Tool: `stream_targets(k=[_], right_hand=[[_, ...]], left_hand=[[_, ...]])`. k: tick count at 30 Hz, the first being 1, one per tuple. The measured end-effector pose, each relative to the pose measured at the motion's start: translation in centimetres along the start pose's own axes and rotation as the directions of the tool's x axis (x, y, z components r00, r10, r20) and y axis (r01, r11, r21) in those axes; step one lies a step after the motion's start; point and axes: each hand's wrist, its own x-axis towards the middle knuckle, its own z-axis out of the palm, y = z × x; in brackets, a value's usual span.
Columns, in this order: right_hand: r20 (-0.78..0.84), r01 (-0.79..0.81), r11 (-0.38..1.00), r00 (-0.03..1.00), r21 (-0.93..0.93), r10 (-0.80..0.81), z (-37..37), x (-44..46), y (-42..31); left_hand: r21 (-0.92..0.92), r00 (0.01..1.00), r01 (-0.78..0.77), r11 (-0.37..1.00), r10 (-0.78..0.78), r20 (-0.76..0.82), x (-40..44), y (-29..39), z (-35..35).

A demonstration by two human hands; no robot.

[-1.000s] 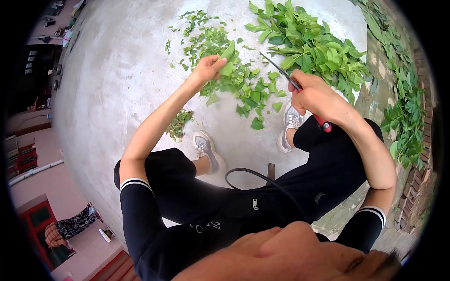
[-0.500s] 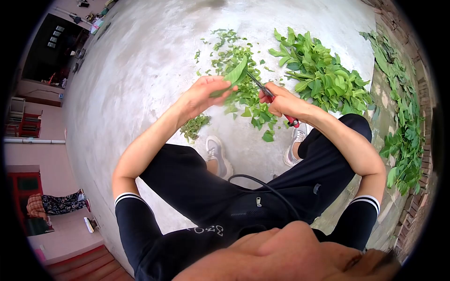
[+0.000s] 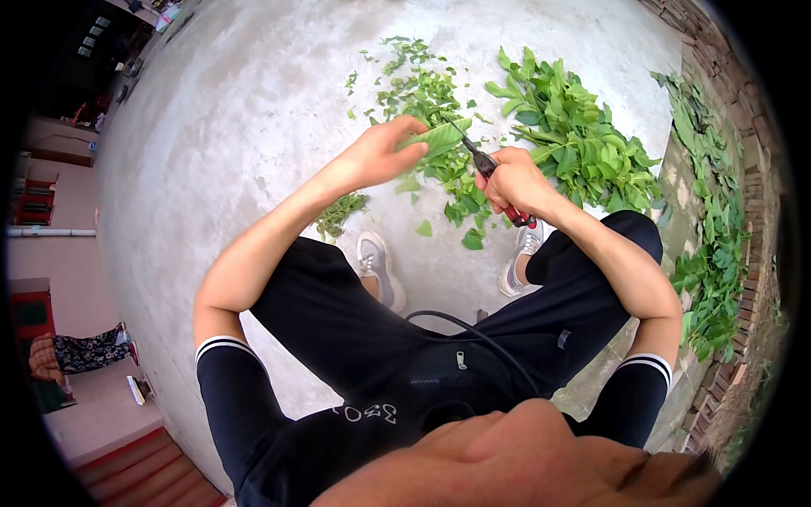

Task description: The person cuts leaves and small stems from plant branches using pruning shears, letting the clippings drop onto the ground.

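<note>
My left hand (image 3: 384, 154) pinches one end of a large green leaf (image 3: 445, 139) between thumb and fingers. My right hand (image 3: 517, 183) is wrapped round the red handles of black-bladed pruning shears (image 3: 483, 160). The blades reach the leaf's free end from the right; whether they are parted around it I cannot tell. Below both hands, cut leaf pieces (image 3: 422, 89) lie scattered over the concrete. A blurred green piece (image 3: 407, 182) shows just below my left hand.
A heap of whole leaves (image 3: 587, 148) lies to the right of the cut pieces. More leafy branches (image 3: 718, 228) lie along the brick edging at far right. A small clump of stalks (image 3: 340, 214) rests beside my left shoe (image 3: 380, 269). House fronts line the left.
The leaf has turned from pointing steeply up to lying nearly level towards the right. The shears' tips have come to the leaf's end. Another cut piece shows on the ground between my shoes.
</note>
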Motion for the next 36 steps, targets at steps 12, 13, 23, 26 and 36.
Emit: stream_targets(k=[12, 13, 23, 26, 36], right_hand=[[0.077, 0.142, 0.945, 0.982, 0.294, -0.172, 1.4, 1.1, 2.8], [0.082, 0.134, 0.947, 0.983, 0.294, -0.164, 1.7, 1.1, 2.7], [0.037, 0.057, 0.989, 0.997, 0.134, -0.063, 1.8, 1.4, 1.7], [-0.015, 0.022, 0.978, 1.0, 0.206, -0.019, 1.9, 0.9, 0.7], [-0.121, 0.062, 0.939, 0.992, 0.339, -0.022, 0.9, 0.9, 1.4]], left_hand=[[-0.624, 0.97, 0.163, 0.764, -0.24, -0.04, 1.2, 1.6, -0.8], [-0.646, 0.97, 0.162, 0.746, -0.24, -0.034, 1.2, 1.6, -0.6], [-0.607, 0.967, 0.196, 0.77, -0.255, -0.012, 1.5, 1.4, 1.9], [-0.589, 0.967, 0.208, 0.781, -0.256, 0.002, 2.0, 1.3, 1.6], [-0.657, 0.964, 0.154, 0.738, -0.257, -0.063, 2.0, 2.6, 1.6]])
